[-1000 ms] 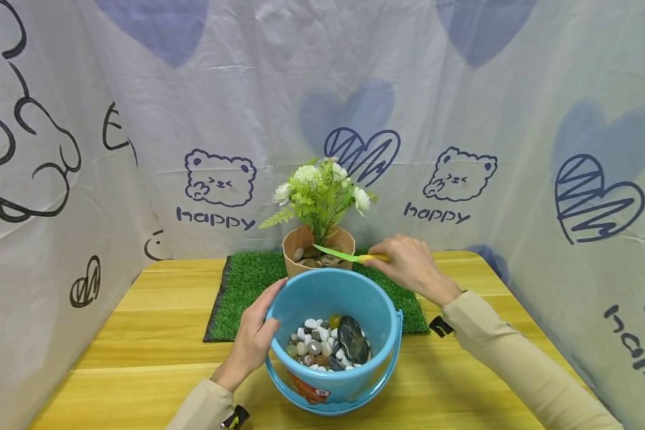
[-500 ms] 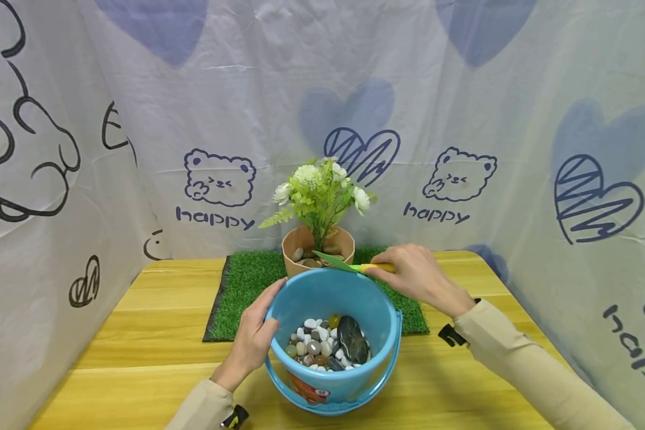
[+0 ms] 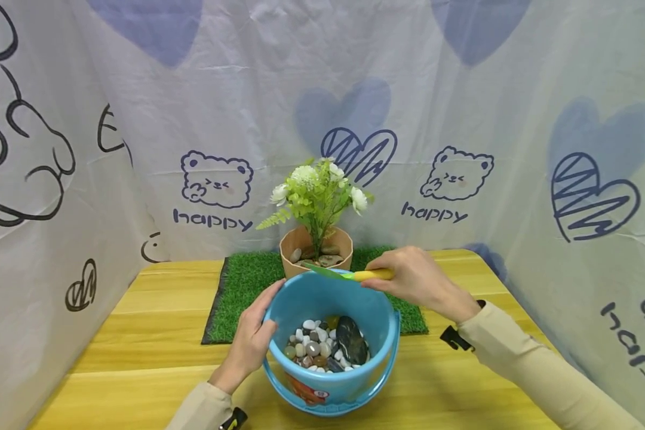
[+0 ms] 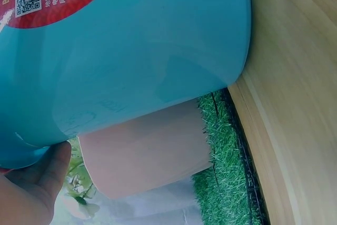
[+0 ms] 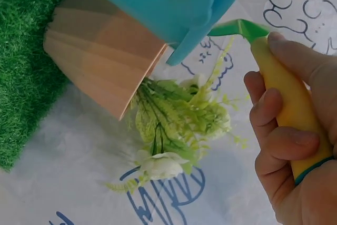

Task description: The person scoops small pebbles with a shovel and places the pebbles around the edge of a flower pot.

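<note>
My left hand (image 3: 249, 337) grips the left rim of a light blue bucket (image 3: 355, 385), thumb towards the inside. White, brown and grey pebbles (image 3: 313, 348) and one large black stone (image 3: 350, 340) lie in it. My right hand (image 3: 419, 280) grips the yellow handle of a small garden trowel (image 5: 287, 93). The trowel's green blade (image 3: 325, 271) points left at the bucket's far rim; whether it touches the rim I cannot tell. Just behind stands a terracotta-coloured flowerpot (image 5: 100, 51) with several stones around the stems of a white-flowered plant (image 3: 314, 191).
The pot stands on a green artificial grass mat (image 3: 244, 292) on a wooden table (image 3: 134, 334). A printed white curtain (image 3: 279, 77) encloses the back and sides. The bucket's handle (image 3: 328, 410) hangs down at its front.
My right hand has drawn the trowel from above the pot towards me, down to the bucket's far rim, and its blade has turned. The left hand keeps its hold on the bucket.
</note>
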The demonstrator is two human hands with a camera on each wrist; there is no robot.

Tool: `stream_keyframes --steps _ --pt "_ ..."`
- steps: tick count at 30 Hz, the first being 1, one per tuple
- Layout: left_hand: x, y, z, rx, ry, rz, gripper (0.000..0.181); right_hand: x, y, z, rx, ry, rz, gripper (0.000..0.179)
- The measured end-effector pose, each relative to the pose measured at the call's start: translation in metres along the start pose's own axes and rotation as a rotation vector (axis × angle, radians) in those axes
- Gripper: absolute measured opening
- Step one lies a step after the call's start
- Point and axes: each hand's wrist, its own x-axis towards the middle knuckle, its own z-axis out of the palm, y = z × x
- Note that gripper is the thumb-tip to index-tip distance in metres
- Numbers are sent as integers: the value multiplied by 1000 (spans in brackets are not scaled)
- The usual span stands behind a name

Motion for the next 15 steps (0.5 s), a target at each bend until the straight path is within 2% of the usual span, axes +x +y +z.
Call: stream_keyframes --steps 8,15 --pt "2 -1 1 -2 10 12 69 -2 -8 -4 -67 -77 -103 20" --pt "1 -2 2 11 16 20 69 2 -22 -7 -106 -240 -132 20"
